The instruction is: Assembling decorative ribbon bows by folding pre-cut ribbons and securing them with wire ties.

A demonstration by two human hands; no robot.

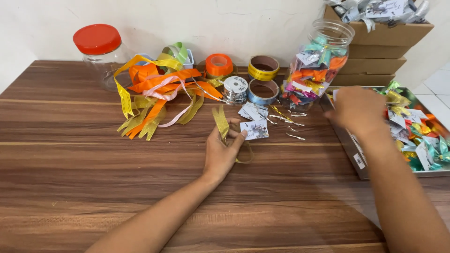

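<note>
Left hand (224, 152) rests near the middle of the desk (93, 178), fingers closed on a strip of gold ribbon (220, 121); one end stands up past the fingertips, the rest loops out under the palm toward the right. The index fingertip also touches a small printed card (254, 130) lying flat just beside it. Right hand (358, 110) is over the desk's right edge, at the rim of a metal tray (356, 159) full of finished bows; seen from the back and blurred, so cannot tell whether its fingers are apart or pinched on anything. Ribbon judged very light, limp, glossy and likely slippery; it will curl and slide unless pinched flat between thumb and forefinger close to the end being worked. Card is thin and stiff enough to lift by an edge, easily creased. More cards (252, 111) lie just behind it. Near the back edge: a tangle of orange and yellow ribbon (157, 91), several ribbon spools (236, 82), a red-lidded jar (101, 54) at back left, an open jar of bows (316, 70) at back right. Gold wire ties (286, 117) lie scattered between cards and open jar.
</note>
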